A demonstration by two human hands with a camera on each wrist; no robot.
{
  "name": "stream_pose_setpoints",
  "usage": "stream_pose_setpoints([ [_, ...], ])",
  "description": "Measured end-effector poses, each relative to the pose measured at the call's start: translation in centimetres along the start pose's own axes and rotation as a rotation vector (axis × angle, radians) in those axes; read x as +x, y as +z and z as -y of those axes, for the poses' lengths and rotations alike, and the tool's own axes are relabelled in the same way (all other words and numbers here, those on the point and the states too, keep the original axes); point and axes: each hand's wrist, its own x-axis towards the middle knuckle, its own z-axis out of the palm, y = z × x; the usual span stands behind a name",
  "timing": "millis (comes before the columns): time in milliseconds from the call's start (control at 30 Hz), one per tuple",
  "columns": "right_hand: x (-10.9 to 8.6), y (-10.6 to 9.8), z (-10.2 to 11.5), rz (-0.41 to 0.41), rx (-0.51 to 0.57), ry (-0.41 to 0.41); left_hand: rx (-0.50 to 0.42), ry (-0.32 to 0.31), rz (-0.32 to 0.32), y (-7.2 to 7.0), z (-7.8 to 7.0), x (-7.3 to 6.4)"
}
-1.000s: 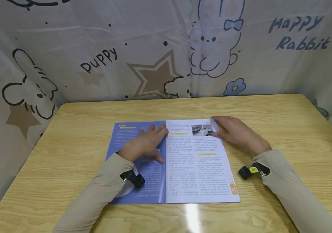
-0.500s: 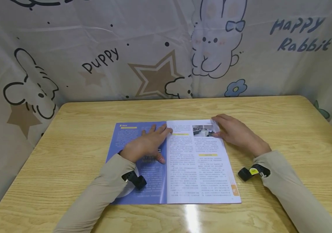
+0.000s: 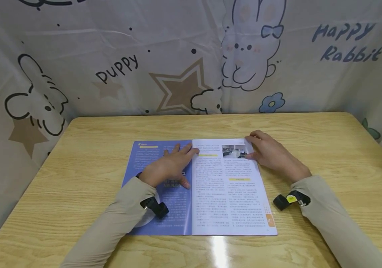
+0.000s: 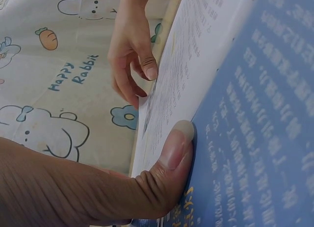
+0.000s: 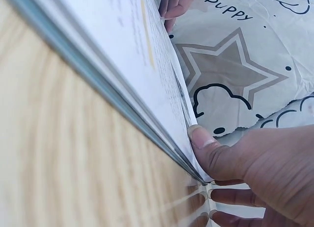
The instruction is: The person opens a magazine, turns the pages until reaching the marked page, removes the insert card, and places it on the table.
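Observation:
An open magazine (image 3: 211, 208) lies flat on the wooden table, blue on its left page and white on its right. Spread over the blue page (image 4: 265, 89), my left hand (image 3: 167, 165) rests with its fingers at the centre fold; its thumb (image 4: 174, 153) lies on the page in the left wrist view. My right hand (image 3: 274, 154) pinches the far right corner of the white page, next to a small photo (image 3: 233, 151). The right wrist view has the thumb (image 5: 206, 143) on top of that corner and the other fingers at and beyond the edge, partly hidden.
The wooden table (image 3: 77, 167) extends around the magazine on all sides. Behind it hangs a pale cloth (image 3: 170, 37) printed with cartoon animals and stars. Each wrist wears a black strap device, one at the left sleeve (image 3: 107, 216) and one at the right sleeve (image 3: 334, 219).
The left fingers have slid slightly right across the fold. The right hand stays at the page corner, with only a small shift of its fingers. The head view has shifted slightly.

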Motion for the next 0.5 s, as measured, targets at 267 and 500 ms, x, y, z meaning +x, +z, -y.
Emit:
stream_pose_setpoints([
  [267, -0.17, 0.09, 0.12, -0.024, -0.029, -0.023, -0.002, 0.011, -0.001, -0.10, -0.05, -0.20],
  [500, -0.02, 0.13, 0.20, -0.023, -0.022, -0.008, -0.001, 0.021, -0.005, 0.02, 0.17, -0.14],
])
